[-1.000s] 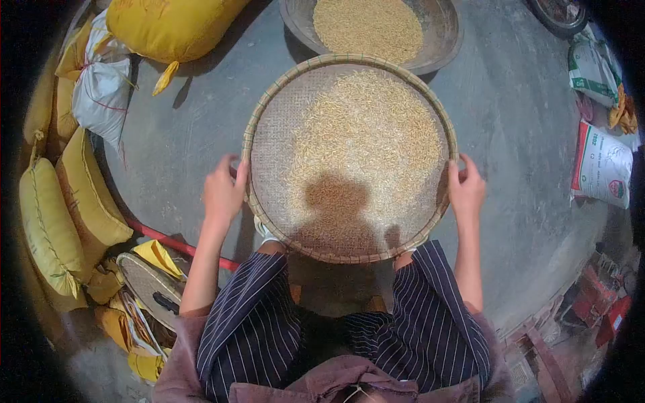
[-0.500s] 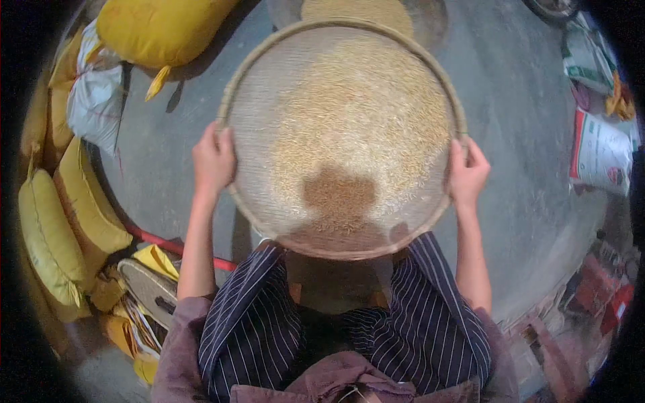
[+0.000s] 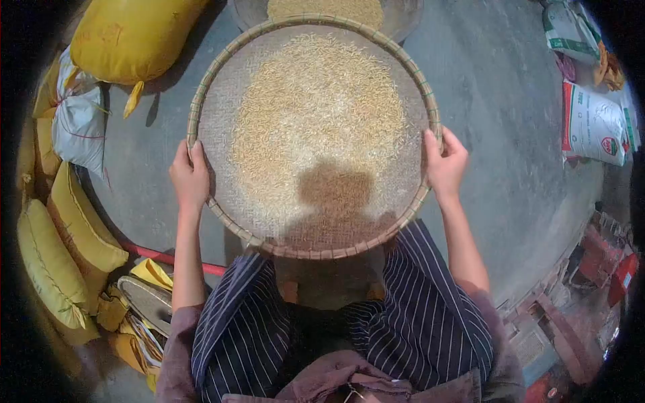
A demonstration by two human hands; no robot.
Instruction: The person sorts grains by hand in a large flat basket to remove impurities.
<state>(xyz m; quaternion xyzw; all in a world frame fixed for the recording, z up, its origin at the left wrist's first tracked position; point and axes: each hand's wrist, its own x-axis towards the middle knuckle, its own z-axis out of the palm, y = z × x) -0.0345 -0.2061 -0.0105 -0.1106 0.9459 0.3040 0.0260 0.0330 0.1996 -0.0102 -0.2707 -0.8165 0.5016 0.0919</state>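
Note:
A round woven winnowing basket (image 3: 222, 144) with a bound bamboo rim is held out in front of my knees. Yellowish grain (image 3: 269, 121) lies spread over its middle, with a paler patch near the centre and a dark shadow across the lower part. My left hand (image 3: 191, 176) is closed on the rim at the left side, thumb on top. On the opposite side my right hand (image 3: 446, 162) grips the rim in the same way. The fingers under the basket are hidden.
Beyond the basket stands a wide pan (image 3: 410, 17) of grain. Full yellow sacks (image 3: 134, 40) and a white sack (image 3: 79, 127) line the left. A red pole (image 3: 151, 254) and another basket (image 3: 144, 299) lie lower left. White printed bags (image 3: 594, 124) are at right.
The basket and both hands have shifted left in view. The grain has moved toward the left within the basket, away from the right rim. Both hands keep their grip.

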